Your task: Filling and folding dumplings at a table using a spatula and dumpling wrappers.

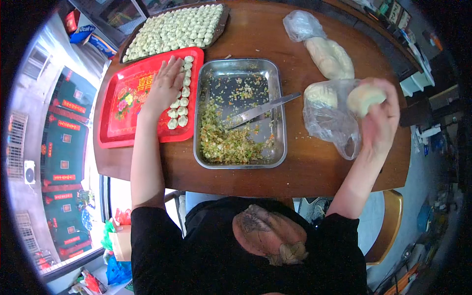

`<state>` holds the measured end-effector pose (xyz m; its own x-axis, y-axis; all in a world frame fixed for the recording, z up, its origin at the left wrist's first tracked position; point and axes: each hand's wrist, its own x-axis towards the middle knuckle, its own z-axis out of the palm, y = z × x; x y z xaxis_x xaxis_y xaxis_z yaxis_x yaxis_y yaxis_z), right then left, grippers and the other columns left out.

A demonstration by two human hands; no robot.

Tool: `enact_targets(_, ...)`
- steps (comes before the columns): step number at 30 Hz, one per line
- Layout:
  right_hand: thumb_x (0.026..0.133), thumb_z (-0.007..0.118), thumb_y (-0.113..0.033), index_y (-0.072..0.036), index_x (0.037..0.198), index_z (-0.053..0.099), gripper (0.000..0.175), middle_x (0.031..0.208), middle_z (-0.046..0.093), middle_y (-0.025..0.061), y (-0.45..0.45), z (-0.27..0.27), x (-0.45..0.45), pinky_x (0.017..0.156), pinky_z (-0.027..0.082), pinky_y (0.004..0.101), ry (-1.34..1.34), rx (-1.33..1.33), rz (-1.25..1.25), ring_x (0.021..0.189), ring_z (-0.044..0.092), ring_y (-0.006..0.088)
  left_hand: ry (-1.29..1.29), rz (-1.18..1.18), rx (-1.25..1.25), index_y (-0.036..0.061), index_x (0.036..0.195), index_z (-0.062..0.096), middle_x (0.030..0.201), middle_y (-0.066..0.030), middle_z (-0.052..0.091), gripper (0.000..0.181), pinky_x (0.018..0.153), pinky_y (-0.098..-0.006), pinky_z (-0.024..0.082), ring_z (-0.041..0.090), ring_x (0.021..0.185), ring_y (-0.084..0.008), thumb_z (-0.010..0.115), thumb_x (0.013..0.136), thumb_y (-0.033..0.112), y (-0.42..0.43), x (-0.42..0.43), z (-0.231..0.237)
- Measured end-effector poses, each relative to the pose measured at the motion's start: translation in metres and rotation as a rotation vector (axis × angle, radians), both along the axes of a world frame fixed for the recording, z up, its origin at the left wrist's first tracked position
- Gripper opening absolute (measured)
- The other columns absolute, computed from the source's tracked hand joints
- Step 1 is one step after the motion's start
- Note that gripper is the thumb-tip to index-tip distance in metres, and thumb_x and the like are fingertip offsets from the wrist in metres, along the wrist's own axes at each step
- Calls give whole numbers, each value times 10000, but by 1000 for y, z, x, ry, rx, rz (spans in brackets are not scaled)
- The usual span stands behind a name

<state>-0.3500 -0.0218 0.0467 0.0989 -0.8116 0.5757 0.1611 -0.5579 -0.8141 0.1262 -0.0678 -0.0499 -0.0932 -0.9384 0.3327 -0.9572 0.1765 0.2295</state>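
Observation:
My left hand (167, 86) is stretched palm-down over the red tray (110, 129), its fingers extended beside the small folded dumplings (185, 91). Whatever lies under the palm is hidden. On the right, my right hand (383, 114) grips a pale, curved stack of dough wrappers (365, 99), blurred and raised by a clear plastic bag (328, 121). More wrappers (320, 94) show at that bag's mouth. Between my hands stands a steel pan (239, 166) of chopped vegetable filling (228, 143). A flat metal blade (258, 110) rests in it, one end over the right rim.
A dark tray (220, 31) packed with dumplings stands at the back left, touching or close to the red tray. Behind the bag lie a long pale dough stack (329, 57) and another plastic bag (303, 25). The wooden table (236, 184) has a curved edge. A wooden chair (387, 228) stands at right.

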Motion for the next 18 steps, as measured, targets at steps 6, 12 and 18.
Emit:
enact_targets(6, 759, 699, -121, 11, 1066, 635, 341, 1065, 663, 98, 5, 4, 15, 921, 471, 318, 388, 198, 407, 1037, 625, 192, 100, -61, -47, 58, 1415, 445, 1505, -221, 342, 478, 1135, -431, 303, 340, 1385, -391, 499, 988, 266, -7, 4, -12)
enact_targets(12, 788, 667, -65, -30, 1044, 644, 259, 951, 642, 27, -7, -9, 20, 818, 467, 266, 847, 370, 322, 898, 584, 112, 155, -22, 39, 63, 1447, 402, 1528, -222, 302, 511, 1145, -405, 289, 318, 1404, -370, 504, 986, 259, -6, -3, -8)
enact_targets(18, 827, 645, -75, -37, 1035, 640, 211, 929, 630, 0, -17, -30, 20, 727, 457, 238, 886, 326, 300, 856, 564, 80, 164, -72, 4, 47, 1425, 431, 1525, -215, 315, 490, 1150, -413, 278, 316, 1404, -379, 507, 989, 260, -8, 1, -10)
